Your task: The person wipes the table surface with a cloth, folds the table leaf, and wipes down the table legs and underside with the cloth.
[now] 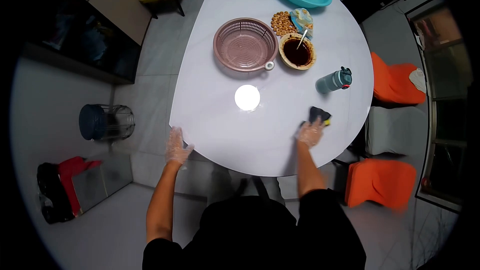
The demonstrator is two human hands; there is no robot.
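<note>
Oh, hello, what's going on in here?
A person in clear gloves stands at a white table. Their right hand is on a dark cloth on the tabletop, while the left hand is open at the table's edge. Beyond the cloth stands a water bottle; farther back are a pink plastic basket and a bowl of dark liquid.

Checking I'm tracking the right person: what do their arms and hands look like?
The left hand and right hand each wear a thin, clear glove. The forearms are bare below short, plain black sleeves. No cables or markings show.
</note>
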